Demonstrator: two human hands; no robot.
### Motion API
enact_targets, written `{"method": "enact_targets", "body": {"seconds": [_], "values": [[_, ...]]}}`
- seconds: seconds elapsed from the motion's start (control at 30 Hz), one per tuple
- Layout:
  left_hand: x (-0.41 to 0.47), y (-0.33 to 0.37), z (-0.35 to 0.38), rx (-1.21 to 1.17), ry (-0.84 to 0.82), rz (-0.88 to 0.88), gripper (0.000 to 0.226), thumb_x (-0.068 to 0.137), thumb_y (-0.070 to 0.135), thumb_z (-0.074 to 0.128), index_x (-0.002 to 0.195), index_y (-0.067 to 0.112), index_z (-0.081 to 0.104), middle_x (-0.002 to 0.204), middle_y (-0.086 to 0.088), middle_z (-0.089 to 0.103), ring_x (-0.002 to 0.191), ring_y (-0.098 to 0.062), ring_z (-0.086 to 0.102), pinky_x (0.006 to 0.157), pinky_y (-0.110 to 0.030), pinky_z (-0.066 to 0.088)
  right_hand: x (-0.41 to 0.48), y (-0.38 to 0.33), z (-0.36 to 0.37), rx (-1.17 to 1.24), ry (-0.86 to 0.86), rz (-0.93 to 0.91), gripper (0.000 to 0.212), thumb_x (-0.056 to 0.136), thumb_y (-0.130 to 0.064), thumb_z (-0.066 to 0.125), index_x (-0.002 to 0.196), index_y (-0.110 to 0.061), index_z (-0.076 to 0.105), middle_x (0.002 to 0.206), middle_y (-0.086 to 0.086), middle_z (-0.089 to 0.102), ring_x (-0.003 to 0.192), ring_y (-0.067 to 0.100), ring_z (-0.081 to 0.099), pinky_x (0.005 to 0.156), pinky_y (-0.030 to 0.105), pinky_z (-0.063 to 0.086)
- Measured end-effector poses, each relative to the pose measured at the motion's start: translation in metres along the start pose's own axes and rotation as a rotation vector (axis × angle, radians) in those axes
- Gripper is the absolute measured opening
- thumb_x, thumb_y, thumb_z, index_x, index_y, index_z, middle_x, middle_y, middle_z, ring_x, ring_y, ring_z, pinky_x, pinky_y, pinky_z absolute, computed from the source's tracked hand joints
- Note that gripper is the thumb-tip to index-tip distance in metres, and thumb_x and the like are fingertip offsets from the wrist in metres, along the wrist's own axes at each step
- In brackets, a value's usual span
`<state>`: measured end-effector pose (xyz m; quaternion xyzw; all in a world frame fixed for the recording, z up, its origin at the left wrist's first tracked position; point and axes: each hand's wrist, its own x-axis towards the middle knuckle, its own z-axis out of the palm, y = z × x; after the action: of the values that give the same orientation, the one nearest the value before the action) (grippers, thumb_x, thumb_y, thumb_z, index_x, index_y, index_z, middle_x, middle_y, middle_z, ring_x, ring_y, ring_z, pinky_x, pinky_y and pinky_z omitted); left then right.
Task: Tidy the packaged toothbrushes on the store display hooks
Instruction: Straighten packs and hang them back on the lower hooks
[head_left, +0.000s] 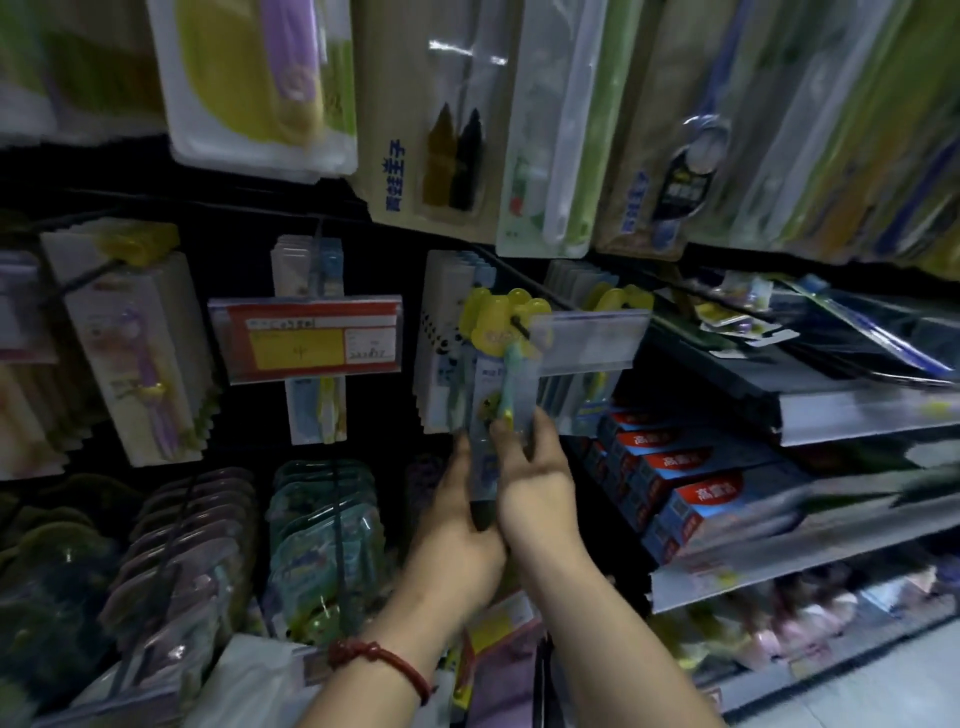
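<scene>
A packaged toothbrush (506, 384) with a yellow flower-shaped top hangs at the front of a black display hook (519, 327) in the middle of the rack. Both hands grip the lower part of this pack. My left hand (457, 519), with a red cord bracelet on the wrist, holds its bottom left edge. My right hand (535, 478) pinches its right side, thumb on the front. More packs of the same kind (618, 301) hang on the hook just right of it, behind a clear price holder (587, 343).
Rows of other toothbrush packs hang left (140, 353), centre (311, 291) and above (441, 130). A red and yellow price tag (306, 338) sits on the centre hook. Red and blue toothpaste boxes (675, 483) fill the shelf at right. Blister packs (322, 540) hang below.
</scene>
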<state>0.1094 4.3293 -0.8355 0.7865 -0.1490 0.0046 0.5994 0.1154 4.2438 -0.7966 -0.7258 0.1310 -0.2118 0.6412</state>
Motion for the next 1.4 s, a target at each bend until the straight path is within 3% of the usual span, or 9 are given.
{"method": "enact_targets", "body": {"seconds": [0.17, 0.27, 0.43, 0.53, 0.7, 0.87, 0.97, 1.23, 1.4], "values": [[-0.026, 0.022, 0.007, -0.047, 0.013, -0.049, 0.074, 0.087, 0.038, 0.056, 0.158, 0.033, 0.035, 0.150, 0.007, 0.054, 0.135, -0.014, 0.056, 0.109, -0.042, 0.051, -0.025, -0.019, -0.023, -0.091, -0.036, 0.047, 0.029, 0.104, -0.038, 0.052, 0.133, -0.039, 0.054, 0.108, -0.013, 0.070, 0.100, 0.013, 0.068, 0.091, 0.045, 0.057], [-0.033, 0.030, 0.013, -0.168, 0.001, -0.121, 0.058, 0.084, 0.035, 0.059, 0.133, 0.063, 0.050, 0.128, 0.016, 0.069, 0.121, -0.011, 0.066, 0.104, -0.045, 0.055, -0.036, -0.033, -0.034, -0.123, -0.042, 0.074, 0.020, 0.106, -0.030, 0.048, 0.124, -0.034, 0.056, 0.104, -0.002, 0.069, 0.092, 0.016, 0.067, 0.087, 0.046, 0.057], [-0.043, 0.046, 0.005, -0.026, 0.234, -0.028, 0.029, 0.102, 0.023, 0.060, 0.129, 0.030, 0.071, 0.085, 0.019, 0.073, 0.072, 0.003, 0.069, 0.071, -0.031, 0.060, -0.052, -0.048, -0.043, -0.035, -0.055, 0.103, 0.012, 0.105, -0.025, 0.049, 0.114, -0.025, 0.058, 0.105, 0.003, 0.068, 0.096, 0.021, 0.068, 0.092, 0.050, 0.056], [-0.051, 0.053, -0.003, -0.040, 0.270, 0.022, 0.019, 0.100, 0.024, 0.065, 0.112, 0.028, 0.079, 0.079, 0.023, 0.074, 0.073, 0.009, 0.069, 0.063, -0.020, 0.056, -0.059, -0.053, -0.044, 0.021, -0.060, 0.124, 0.011, 0.104, -0.024, 0.051, 0.109, -0.023, 0.061, 0.105, 0.009, 0.070, 0.094, 0.027, 0.070, 0.090, 0.052, 0.056], [-0.059, 0.062, -0.013, -0.091, 0.286, 0.057, 0.020, 0.096, 0.025, 0.072, 0.086, 0.042, 0.073, 0.079, 0.027, 0.075, 0.078, 0.010, 0.069, 0.073, -0.018, 0.055, -0.066, -0.061, -0.044, 0.059, -0.054, 0.110, 0.015, 0.104, -0.021, 0.052, 0.108, -0.016, 0.065, 0.103, 0.010, 0.073, 0.093, 0.026, 0.071, 0.086, 0.047, 0.056], [-0.066, 0.066, -0.017, -0.113, 0.270, 0.092, 0.019, 0.095, 0.025, 0.072, 0.092, 0.044, 0.073, 0.090, 0.023, 0.077, 0.086, 0.007, 0.071, 0.080, -0.022, 0.056, -0.073, -0.065, -0.047, 0.069, -0.071, 0.082, 0.019, 0.104, -0.021, 0.050, 0.107, -0.013, 0.067, 0.103, 0.010, 0.073, 0.095, 0.028, 0.071, 0.089, 0.048, 0.056], [-0.071, 0.069, -0.020, -0.148, 0.222, 0.085, 0.022, 0.089, 0.028, 0.080, 0.108, 0.039, 0.076, 0.105, 0.016, 0.078, 0.098, -0.001, 0.073, 0.085, -0.025, 0.057, -0.076, -0.066, -0.045, 0.107, -0.072, 0.074, 0.019, 0.104, -0.020, 0.050, 0.107, -0.012, 0.067, 0.102, 0.012, 0.075, 0.093, 0.028, 0.073, 0.088, 0.049, 0.059], [-0.075, 0.069, -0.028, -0.097, 0.181, 0.087, 0.039, 0.082, 0.021, 0.087, 0.115, 0.033, 0.071, 0.108, 0.015, 0.075, 0.095, 0.006, 0.070, 0.078, -0.014, 0.055, -0.076, -0.055, -0.043, 0.139, -0.080, 0.081, 0.017, 0.103, -0.022, 0.051, 0.106, -0.018, 0.067, 0.100, 0.009, 0.076, 0.089, 0.026, 0.075, 0.084, 0.049, 0.061], [-0.072, 0.055, -0.023, -0.095, 0.110, 0.050, 0.065, 0.078, -0.002, 0.085, 0.129, 0.030, 0.062, 0.107, 0.015, 0.073, 0.090, 0.006, 0.072, 0.067, -0.014, 0.057, -0.077, -0.038, -0.039, 0.153, -0.077, 0.075, 0.019, 0.101, -0.016, 0.051, 0.112, -0.019, 0.067, 0.100, 0.007, 0.076, 0.086, 0.021, 0.075, 0.074, 0.038, 0.060]]}}
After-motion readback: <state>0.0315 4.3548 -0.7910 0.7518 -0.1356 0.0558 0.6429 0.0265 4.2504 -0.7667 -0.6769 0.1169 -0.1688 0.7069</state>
